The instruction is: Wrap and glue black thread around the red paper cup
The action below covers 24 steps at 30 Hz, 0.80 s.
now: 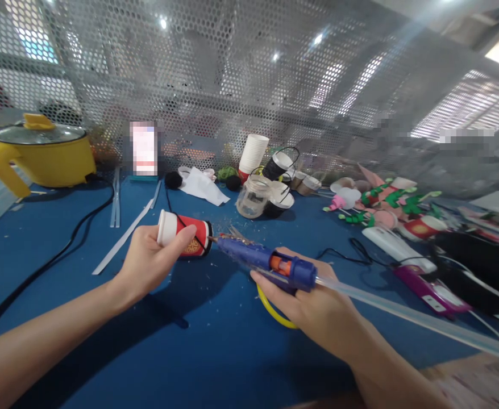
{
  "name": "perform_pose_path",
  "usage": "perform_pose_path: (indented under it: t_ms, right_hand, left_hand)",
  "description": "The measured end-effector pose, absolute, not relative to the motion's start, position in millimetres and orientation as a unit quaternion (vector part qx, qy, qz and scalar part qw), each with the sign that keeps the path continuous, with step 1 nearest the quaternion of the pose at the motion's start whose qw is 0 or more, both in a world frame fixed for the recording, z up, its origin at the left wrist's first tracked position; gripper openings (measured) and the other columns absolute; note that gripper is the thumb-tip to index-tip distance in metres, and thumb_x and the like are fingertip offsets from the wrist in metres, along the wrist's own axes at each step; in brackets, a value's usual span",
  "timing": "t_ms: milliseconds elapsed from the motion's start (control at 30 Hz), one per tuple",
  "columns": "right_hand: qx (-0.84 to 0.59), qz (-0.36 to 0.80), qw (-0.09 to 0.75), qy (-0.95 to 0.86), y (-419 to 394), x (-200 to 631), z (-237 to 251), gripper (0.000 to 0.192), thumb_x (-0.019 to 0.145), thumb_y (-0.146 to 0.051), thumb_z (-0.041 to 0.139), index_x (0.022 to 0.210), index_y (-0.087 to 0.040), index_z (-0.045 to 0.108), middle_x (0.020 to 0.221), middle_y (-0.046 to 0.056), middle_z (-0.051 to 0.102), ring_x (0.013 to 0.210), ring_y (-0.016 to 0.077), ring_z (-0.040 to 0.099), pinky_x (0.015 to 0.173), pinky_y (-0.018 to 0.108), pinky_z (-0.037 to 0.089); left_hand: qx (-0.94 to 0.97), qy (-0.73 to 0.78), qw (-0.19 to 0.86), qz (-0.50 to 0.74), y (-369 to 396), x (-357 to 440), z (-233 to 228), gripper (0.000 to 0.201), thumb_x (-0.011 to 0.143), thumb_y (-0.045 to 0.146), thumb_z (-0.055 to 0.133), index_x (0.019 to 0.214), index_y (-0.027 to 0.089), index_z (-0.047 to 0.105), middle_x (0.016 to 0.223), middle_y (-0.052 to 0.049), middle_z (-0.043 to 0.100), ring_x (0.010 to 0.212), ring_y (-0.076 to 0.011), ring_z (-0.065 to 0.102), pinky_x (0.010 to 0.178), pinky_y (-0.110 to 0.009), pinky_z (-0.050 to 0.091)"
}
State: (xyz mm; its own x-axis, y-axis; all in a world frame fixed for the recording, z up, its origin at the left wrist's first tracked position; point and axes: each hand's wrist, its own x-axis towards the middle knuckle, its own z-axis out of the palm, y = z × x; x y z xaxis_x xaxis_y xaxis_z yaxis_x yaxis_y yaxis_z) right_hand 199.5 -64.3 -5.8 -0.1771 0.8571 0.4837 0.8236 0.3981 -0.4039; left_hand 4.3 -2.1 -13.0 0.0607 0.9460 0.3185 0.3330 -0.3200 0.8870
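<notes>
- My left hand (151, 258) grips the red and white paper cup (202, 230) on its side, over the blue table (215, 352). If I squeeze too hard, I think the cup could bend, since it looks like thin paper.
- My right hand (317, 307) is wrapped around the blue glue gun (249, 254), with its nose pointed at the cup's dark end. From here I can't quite tell if the tip touches the black yarn (209, 237) there or sits just beside it.
- If the gun slips, hot glue could get on my left fingers, because they are near the tip.
- If I press for too long, the glue could make a messy blob.
- Yarn runs from the cup toward a black ball (173, 180). A tug could pull it crooked.
- The long clear glue stick (386, 306) pokes far out the back. A bump there could jerk the tip away.
</notes>
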Motion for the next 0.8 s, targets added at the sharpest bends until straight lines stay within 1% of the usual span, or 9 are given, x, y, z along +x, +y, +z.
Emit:
perform_pose_path:
  t_ms: [233, 400, 633, 800]
  right_hand:
    - [-0.533, 0.014, 0.338, -0.775, -62.9, 200.9, -9.6, 0.020, 0.079, -0.028, 0.045, 0.072, -0.019, 0.062, 0.050, -0.001, 0.053, 0.043, 0.0113, 0.050, 0.040, 0.021, 0.039]
    - [-0.528, 0.010, 0.341, -0.778, -60.5, 202.6, -10.3, 0.019, 0.078, -0.028, 0.046, 0.073, -0.019, 0.061, 0.051, -0.001, 0.054, 0.045, 0.0117, 0.051, 0.041, 0.021, 0.040]
    - [-0.525, 0.019, 0.346, -0.778, -57.9, 203.3, -9.8, 0.018, 0.079, -0.028, 0.046, 0.073, -0.019, 0.061, 0.051, -0.001, 0.054, 0.044, 0.0119, 0.052, 0.041, 0.021, 0.040]
    - [-0.518, 0.026, 0.360, -0.776, -55.9, 202.6, -7.8, 0.017, 0.078, -0.026, 0.046, 0.072, -0.019, 0.060, 0.054, 0.000, 0.057, 0.047, 0.0124, 0.054, 0.043, 0.021, 0.042]
  left_hand:
    - [0.670, 0.489, 0.289, 0.479, -1.8, 4.0, -15.5, 0.040, 0.066, 0.030, 0.054, 0.039, 0.018, 0.026, 0.036, 0.007, 0.021, 0.033, -0.0033, 0.017, 0.028, -0.018, 0.011]
    - [0.687, 0.481, 0.263, 0.478, -2.1, 3.1, -18.5, 0.041, 0.067, 0.030, 0.054, 0.039, 0.018, 0.026, 0.037, 0.007, 0.021, 0.034, -0.0035, 0.018, 0.029, -0.018, 0.014]
    - [0.708, 0.458, 0.233, 0.484, -3.6, 4.3, -18.3, 0.037, 0.068, 0.027, 0.054, 0.038, 0.016, 0.034, 0.036, 0.007, 0.026, 0.034, -0.0036, 0.020, 0.030, -0.018, 0.015]
    - [0.727, 0.438, 0.210, 0.486, -3.6, 2.3, -21.6, 0.041, 0.068, 0.024, 0.055, 0.036, 0.016, 0.029, 0.035, 0.007, 0.026, 0.034, -0.0032, 0.021, 0.030, -0.018, 0.015]
